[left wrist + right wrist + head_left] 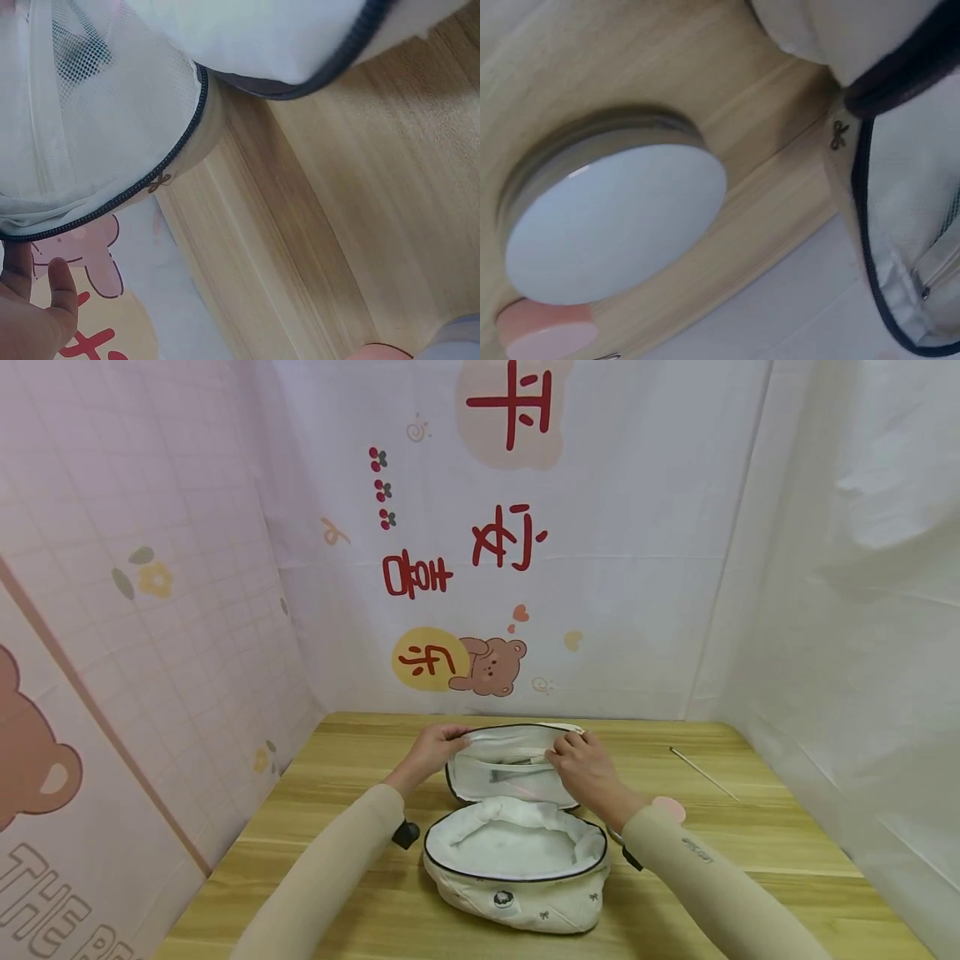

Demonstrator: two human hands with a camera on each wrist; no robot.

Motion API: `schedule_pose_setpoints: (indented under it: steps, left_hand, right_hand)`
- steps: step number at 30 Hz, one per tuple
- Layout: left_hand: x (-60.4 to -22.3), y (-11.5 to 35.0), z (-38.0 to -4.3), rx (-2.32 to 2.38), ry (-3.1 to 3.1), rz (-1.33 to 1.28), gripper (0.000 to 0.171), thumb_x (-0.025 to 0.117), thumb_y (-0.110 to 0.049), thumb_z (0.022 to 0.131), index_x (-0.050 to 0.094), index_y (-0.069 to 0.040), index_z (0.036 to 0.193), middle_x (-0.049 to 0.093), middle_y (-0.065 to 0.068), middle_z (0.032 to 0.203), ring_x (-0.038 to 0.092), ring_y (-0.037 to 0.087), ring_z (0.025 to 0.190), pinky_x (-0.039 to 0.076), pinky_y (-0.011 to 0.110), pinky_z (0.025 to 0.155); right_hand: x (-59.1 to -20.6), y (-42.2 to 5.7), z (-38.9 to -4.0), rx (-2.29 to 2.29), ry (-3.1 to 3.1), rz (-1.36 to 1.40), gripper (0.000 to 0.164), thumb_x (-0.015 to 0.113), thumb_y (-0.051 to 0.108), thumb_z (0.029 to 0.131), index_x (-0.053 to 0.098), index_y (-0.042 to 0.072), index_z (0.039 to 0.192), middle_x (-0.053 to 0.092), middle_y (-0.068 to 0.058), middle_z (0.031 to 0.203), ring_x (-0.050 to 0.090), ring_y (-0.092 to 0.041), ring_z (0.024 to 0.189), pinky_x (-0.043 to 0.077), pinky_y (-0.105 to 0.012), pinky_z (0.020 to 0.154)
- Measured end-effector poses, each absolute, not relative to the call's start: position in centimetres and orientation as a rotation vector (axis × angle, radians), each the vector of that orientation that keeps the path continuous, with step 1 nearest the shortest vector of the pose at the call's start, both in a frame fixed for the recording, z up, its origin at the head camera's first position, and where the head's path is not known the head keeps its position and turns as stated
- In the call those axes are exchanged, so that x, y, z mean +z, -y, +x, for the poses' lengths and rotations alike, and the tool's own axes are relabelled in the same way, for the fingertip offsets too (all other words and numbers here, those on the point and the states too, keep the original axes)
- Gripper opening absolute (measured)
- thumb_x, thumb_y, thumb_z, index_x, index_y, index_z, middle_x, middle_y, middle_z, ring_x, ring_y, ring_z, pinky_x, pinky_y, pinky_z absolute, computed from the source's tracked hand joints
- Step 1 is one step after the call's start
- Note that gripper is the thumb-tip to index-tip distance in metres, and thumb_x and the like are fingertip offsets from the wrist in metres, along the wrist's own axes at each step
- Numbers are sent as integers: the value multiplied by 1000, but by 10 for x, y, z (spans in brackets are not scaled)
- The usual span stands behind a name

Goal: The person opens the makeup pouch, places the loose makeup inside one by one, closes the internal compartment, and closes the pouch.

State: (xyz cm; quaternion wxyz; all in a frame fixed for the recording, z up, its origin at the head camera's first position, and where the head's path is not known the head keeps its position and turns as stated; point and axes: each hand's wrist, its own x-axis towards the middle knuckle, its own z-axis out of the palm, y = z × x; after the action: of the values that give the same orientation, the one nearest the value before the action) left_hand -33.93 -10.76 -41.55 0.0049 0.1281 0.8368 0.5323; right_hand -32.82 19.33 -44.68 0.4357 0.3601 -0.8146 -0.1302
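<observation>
A cream makeup bag (517,860) with dark zipper edging stands open on the table, its white padded inside showing. The raised lid (465,785) leans back behind it, with a mesh pocket (82,52) on its inner side; a small dark item shows through the mesh. At the lid's upper left edge, my left hand (435,747) grips the rim; its thumb and fingers also show at the lower left of the left wrist view. My right hand (585,768) holds the lid's upper right part, fingers curled at the pocket's edge. The right wrist view leaves that hand out.
To the right of the bag are a round white-topped container (619,225) and a smaller round pink one (547,330). A thin stick (703,772) lies at the right on the wooden table (337,868). Printed white cloth (637,527) hangs around the back and sides.
</observation>
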Motion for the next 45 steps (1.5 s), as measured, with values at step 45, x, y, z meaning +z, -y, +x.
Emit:
schedule_pose_setpoints:
  steps: [45]
  left_hand:
    - [-418, 108, -337, 1671, -2636, 436, 29, 62, -11, 99, 68, -3, 127, 66, 10, 125, 58, 26, 119, 48, 44, 98]
  right_hand:
    - [-464, -168, -320, -498, 2318, 886, 22, 73, 33, 90, 69, 11, 90, 64, -5, 87, 59, -26, 82, 43, -39, 71]
